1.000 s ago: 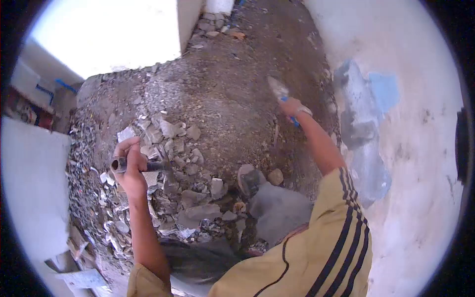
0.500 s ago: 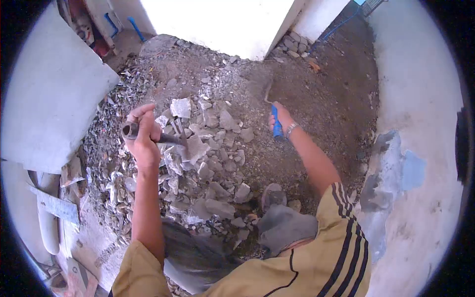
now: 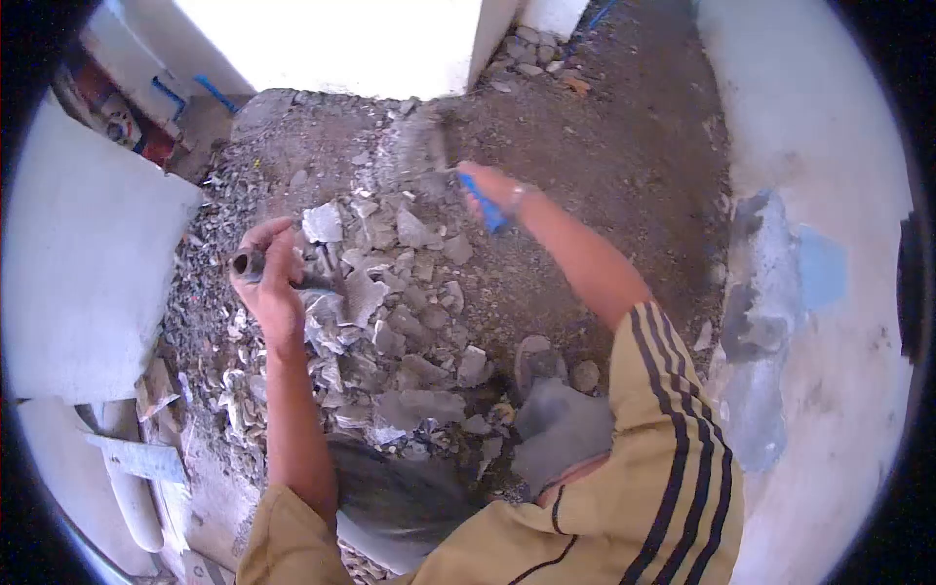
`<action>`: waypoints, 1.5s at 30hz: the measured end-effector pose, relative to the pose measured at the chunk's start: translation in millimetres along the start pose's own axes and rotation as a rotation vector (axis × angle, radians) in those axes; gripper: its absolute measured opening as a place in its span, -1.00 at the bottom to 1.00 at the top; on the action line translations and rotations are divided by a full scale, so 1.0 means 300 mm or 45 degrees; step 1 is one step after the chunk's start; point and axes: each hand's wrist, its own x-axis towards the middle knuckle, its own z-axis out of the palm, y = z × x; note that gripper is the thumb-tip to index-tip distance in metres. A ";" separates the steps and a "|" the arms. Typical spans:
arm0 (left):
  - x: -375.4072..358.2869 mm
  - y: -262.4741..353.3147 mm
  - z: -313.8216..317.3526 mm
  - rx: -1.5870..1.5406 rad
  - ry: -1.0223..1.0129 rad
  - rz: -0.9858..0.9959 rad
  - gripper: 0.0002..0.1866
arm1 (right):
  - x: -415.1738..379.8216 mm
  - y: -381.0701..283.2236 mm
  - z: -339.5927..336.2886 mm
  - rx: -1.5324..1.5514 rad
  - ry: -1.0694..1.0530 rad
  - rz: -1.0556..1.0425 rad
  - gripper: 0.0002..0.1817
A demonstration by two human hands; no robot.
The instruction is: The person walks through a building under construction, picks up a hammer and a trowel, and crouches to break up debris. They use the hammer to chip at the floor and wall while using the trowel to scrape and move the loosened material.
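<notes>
My left hand (image 3: 270, 292) is closed around a hammer (image 3: 332, 270) with a dark, hollow-ended handle. The hammer's metal head is over the pile of broken plaster and concrete rubble (image 3: 419, 322). My right hand (image 3: 492, 192) grips the blue handle of a trowel (image 3: 484, 203). Its thin neck points toward the white wall, and its blade is smeared by motion over the grit beyond the pile. A pale, flat rubble chunk (image 3: 323, 223) lies just beyond the hammer.
A white wall corner (image 3: 370, 49) juts in at the top. Loose stones (image 3: 531, 49) sit beside it. A large pale board (image 3: 93, 253) leans at left, with a patched wall (image 3: 829, 146) at right. Below my arms are my grey-clad knees (image 3: 561, 434).
My right hand has swept the trowel left and a little away from me, toward the rubble. The left hand keeps its hold on the hammer. The view has turned slightly.
</notes>
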 end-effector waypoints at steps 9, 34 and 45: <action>-0.019 0.012 -0.049 -0.045 -0.006 0.020 -0.80 | -0.343 0.047 0.053 -0.884 0.323 -0.399 -0.54; -0.051 0.019 -0.018 0.031 0.026 0.033 -0.79 | -0.495 0.173 -0.512 -1.805 0.937 -0.270 -0.67; -0.047 0.029 0.040 0.239 -0.081 0.003 -0.79 | -0.552 0.261 -0.304 -2.062 0.378 -0.171 -0.67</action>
